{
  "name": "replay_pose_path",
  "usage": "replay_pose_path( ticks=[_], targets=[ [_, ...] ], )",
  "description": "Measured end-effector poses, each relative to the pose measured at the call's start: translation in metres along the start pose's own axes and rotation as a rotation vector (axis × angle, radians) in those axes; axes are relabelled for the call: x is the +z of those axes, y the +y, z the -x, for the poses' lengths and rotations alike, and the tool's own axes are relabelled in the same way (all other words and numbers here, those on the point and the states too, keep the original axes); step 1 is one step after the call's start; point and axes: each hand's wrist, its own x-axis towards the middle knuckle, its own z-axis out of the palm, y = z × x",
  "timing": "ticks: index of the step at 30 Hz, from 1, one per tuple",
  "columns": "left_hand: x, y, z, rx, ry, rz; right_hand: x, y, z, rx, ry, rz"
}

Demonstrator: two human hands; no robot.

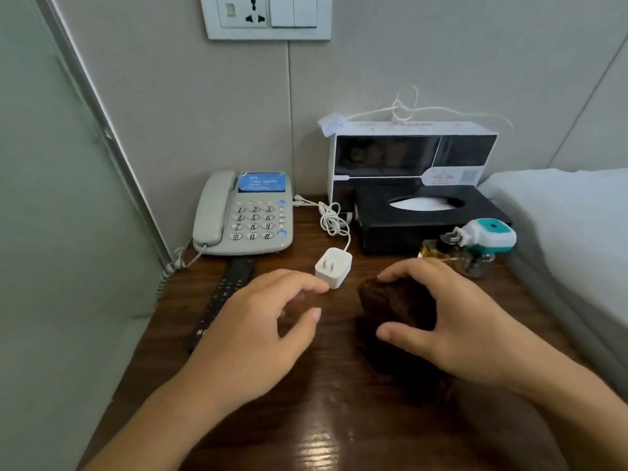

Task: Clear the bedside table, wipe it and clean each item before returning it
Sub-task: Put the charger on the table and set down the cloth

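Glossy dark wood bedside table, smooth white plastic charger, matt brown cloth.

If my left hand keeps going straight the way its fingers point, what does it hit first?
Most likely the white charger plug: the left hand has its fingertips right beside it, possibly already touching.

Dark wood worktop against a padded wall. Left hand hovers with fingers loosely curled, fingertip just beside the white charger plug; holds nothing. Right hand grips a dark brown cloth resting on the worktop. Grey phone back left, black remote in front of it. Black tissue box back right, white-and-black carton behind it. Teal-and-white plug-in device near the bed.
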Motion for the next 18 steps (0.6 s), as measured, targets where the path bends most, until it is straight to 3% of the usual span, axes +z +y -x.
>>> replay_pose_path(
  ticks=[2, 4, 9, 13, 18],
  targets=[
    [0.006, 0.000, 0.001, 0.002, -0.072, -0.064, -0.001, 0.007, 0.005, 0.011, -0.156, 0.095],
    [0.011, 0.000, 0.003, -0.014, -0.105, -0.124, 0.006, 0.008, 0.010, 0.039, -0.195, 0.270],
    [0.013, 0.007, 0.011, -0.078, -0.121, -0.133, 0.050, -0.012, 0.023, -0.094, -0.024, 0.527],
    [0.008, 0.014, 0.012, -0.191, -0.085, -0.038, 0.051, -0.015, 0.024, -0.141, 0.016, 0.407],
    [-0.001, 0.017, 0.008, -0.266, -0.072, 0.032, -0.019, 0.026, 0.042, -0.022, 0.132, 0.192]
  ],
)
